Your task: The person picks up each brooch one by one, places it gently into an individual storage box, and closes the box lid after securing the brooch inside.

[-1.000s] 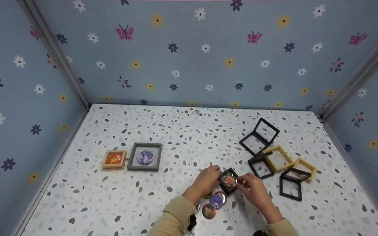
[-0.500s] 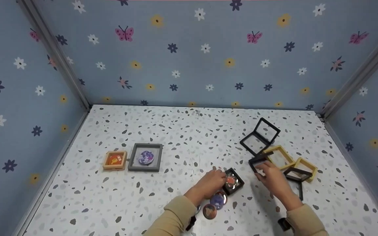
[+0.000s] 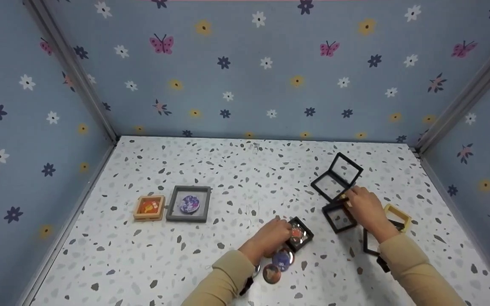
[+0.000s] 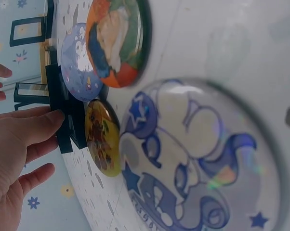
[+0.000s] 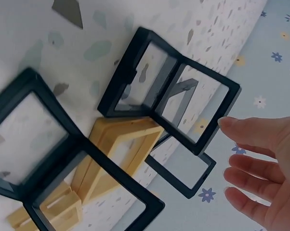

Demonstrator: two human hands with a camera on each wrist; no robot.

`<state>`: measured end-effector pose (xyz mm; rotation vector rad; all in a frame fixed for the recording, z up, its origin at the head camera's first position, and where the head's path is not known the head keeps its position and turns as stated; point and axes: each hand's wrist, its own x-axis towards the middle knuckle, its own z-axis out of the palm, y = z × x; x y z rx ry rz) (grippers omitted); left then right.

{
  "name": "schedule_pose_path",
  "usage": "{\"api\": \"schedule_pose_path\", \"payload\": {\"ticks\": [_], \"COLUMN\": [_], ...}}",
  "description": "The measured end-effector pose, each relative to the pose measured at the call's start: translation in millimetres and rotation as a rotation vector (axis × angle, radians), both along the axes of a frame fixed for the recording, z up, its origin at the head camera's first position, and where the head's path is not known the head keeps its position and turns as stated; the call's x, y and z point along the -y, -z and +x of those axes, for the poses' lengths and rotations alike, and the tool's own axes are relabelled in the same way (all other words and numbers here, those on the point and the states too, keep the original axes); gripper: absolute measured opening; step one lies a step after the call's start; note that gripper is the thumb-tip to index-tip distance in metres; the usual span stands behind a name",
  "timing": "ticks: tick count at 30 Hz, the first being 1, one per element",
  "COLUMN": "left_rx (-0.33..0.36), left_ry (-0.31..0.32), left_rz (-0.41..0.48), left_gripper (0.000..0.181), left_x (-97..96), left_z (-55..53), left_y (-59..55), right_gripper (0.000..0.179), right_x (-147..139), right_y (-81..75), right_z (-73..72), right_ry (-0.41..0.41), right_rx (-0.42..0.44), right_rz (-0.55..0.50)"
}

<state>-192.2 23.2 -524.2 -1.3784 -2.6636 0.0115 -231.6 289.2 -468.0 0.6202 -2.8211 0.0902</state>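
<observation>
Black frame (image 3: 306,242), glossy orange badge (image 3: 297,233) inside, left fingers (image 4: 43,126) pinching frame, right fingers (image 5: 255,174) spread

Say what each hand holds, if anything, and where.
The left hand holds the black frame containing a badge by its left side. The right hand is at the lid of an open frame; grip unclear.

black frame (image 3: 306,243) | red-centred badge (image 3: 297,233) inside | beside loose badges (image 3: 281,260) | second black frame (image 5: 124,74): hinged open
</observation>
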Motion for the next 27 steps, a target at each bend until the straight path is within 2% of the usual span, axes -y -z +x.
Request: {"api": "schedule_pose_path", "payload": {"ticks": [5,14,17,22,27], "left_rx": [-0.055,0.039,0.076,0.101,0.085], "left_ry": [0.032,-0.012,-0.035,-0.045,-0.035], "left_rz": [-0.011,0.064,0.095,0.165,0.211], "left_gripper": [0.028,0.03,0.022,0.009,0.008], "left_x": [3.0,8.7,10.4,13.9,18.9], "left_z": [-1.7,-2.5,-2.8,-4.1,-5.5], "left_y": [-0.3,1.8,2.8,5.7,8.1], "right_gripper": [0.02,0.018,0.013,0.001,0.005], "right_x": [-2.5,-6.5,-7.8,-8.7,-9.2], "right_y": [0.8,8.0,10.5,12.7,14.5], "right_z": [-9.3,-21.0,-23.3,-25.1,-25.7], "right_ry": [0.013,0.014,0.03,0.046,0.063], "right_rx": [0.077,0.149,0.184,0.228,0.23], "right_rz": [0.058,0.064,0.046,-0.002,-0.042]}}
